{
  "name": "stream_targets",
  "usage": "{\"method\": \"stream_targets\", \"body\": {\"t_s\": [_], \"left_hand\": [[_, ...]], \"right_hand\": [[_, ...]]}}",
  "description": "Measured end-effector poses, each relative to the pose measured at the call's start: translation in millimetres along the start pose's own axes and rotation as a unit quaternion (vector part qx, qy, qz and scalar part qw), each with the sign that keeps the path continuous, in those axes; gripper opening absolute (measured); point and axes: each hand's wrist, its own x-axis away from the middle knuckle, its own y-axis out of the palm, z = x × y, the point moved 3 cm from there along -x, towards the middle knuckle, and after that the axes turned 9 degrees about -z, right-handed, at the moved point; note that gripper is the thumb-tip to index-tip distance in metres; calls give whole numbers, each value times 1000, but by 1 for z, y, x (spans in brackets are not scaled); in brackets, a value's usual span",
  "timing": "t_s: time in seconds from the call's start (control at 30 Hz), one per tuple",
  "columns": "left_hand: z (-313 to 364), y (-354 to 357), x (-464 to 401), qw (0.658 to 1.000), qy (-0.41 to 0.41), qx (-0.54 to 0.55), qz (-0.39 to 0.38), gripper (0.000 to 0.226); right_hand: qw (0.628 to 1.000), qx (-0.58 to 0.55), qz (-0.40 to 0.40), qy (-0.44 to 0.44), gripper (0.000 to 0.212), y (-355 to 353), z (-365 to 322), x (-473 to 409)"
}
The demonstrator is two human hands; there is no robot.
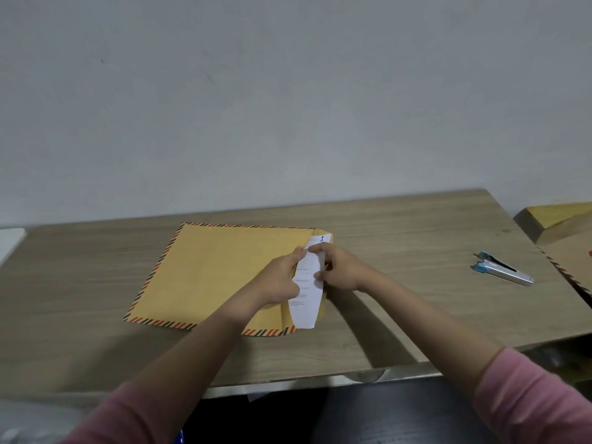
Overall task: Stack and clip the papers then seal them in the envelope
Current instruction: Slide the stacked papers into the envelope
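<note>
Sitting flat on the wooden desk (400, 238), a big tan envelope (211, 277) with striped airmail edging, mouth facing right. Looking like the stuffing step, tbh: sliding the papers (308, 283) into that open right end, with a white strip of them poking out, a blue "1" showing at the far corner. Pinching the upper edge of the envelope's mouth with the left hand (282, 280), thumb and fingers closed on it, probably holding it open or steady. Gripping the exposed edge of the papers with the right hand (341, 270), fingers curled around it, seemingly feeding them leftward. Can't tell whether a staple or clip is already in there, too small to make out. Lying well apart on the right, a blue and silver stapler (503, 269), untouched. Peeking in at the far right edge, a stack of more envelopes (557, 222). Guessing next up: pushing the sheets fully in without crumpling that bowed edge, then folding the flap over and pressing it shut.
</note>
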Motion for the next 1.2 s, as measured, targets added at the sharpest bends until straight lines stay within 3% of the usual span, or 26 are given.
{"method": "stream_targets", "body": {"t_s": [0.13,0.27,0.37,0.57,0.83,1.0,1.2], "left_hand": [[1,1,-5,999,25,19,-8,87],[-11,0,-5,999,14,50,0,86],[-20,-1,-6,997,10,77,11,87],[-34,-2,-14,996,2,88,26,90],[-26,0,-16,993,27,109,40,87],[-20,3,-15,993,37,107,32,85],[-31,8,-12,1000,12,11,13,73]], "right_hand": [[1000,9,9,-7,56,6,-3,-9],[993,-103,53,-16,50,9,10,-10],[990,-134,28,-44,45,10,19,-6],[996,-41,-21,-72,52,13,23,-2],[984,-83,130,-87,31,21,17,-18],[987,-64,127,-74,34,26,18,-23],[992,7,92,-91,48,11,38,-12]]}}
